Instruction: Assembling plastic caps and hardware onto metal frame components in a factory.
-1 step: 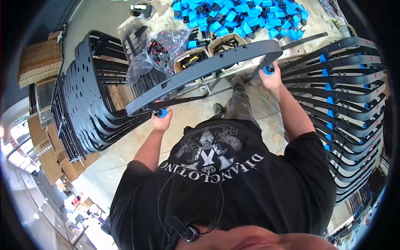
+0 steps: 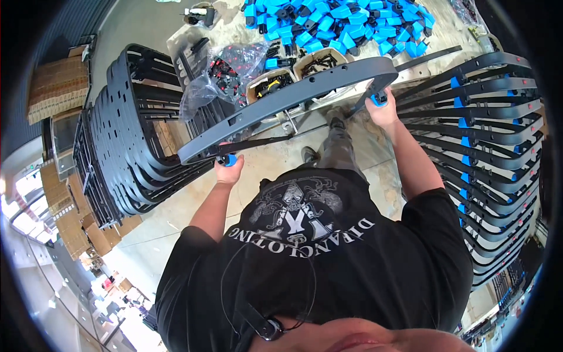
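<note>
My left hand [image 2: 229, 167] and right hand [image 2: 382, 108] each grip a blue end piece [image 2: 230, 159] under the long grey curved frame [image 2: 287, 100], held level before me between two frame stacks [image 2: 135, 135].

One long grey curved frame [image 2: 293, 97] up in two hands — left hand [image 2: 227, 170], right hand [image 2: 382, 110]. Two stacks of grey frames — left stack [image 2: 126, 135], right stack [image 2: 492, 135]. Two cardboard tubs [image 2: 271, 82], one clear bag [image 2: 226, 73], blue clips [image 2: 340, 23] beyond counting.
</note>
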Motion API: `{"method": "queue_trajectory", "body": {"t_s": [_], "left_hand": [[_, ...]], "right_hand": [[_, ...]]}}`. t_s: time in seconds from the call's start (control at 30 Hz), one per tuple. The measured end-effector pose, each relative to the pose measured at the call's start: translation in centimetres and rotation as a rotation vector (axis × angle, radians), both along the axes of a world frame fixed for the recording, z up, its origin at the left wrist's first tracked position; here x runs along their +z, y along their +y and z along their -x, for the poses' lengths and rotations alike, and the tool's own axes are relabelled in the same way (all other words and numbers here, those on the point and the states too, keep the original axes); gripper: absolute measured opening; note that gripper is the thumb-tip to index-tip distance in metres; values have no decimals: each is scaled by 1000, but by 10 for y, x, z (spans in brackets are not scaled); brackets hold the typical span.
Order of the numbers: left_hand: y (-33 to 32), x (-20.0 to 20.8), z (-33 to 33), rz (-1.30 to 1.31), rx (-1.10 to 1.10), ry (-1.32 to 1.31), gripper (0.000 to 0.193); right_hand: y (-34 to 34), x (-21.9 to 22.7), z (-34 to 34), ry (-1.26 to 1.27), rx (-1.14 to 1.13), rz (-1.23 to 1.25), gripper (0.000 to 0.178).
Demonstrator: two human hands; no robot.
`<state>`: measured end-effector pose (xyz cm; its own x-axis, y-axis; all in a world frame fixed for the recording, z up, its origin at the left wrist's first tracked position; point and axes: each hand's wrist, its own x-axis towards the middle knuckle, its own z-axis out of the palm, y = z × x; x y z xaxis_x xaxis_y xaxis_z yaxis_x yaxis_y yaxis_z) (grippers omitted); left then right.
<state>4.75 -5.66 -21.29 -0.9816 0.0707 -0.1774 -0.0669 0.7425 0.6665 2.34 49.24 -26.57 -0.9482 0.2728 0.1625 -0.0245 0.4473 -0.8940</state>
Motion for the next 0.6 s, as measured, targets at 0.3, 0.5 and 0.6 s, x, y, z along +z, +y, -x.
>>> {"method": "queue_trajectory", "body": {"t_s": [0.3,0.5,0.6], "left_hand": [[-5,-31,4,-89,124,85,46],[-15,-38,3,49,249,22,49],[-19,-39,-4,-51,284,62,52]], "right_hand": [[-1,57,-21,-229,-62,-75,67],[-19,196,-19,30,-169,138,50],[-52,268,30,279,-46,133,34]]}}
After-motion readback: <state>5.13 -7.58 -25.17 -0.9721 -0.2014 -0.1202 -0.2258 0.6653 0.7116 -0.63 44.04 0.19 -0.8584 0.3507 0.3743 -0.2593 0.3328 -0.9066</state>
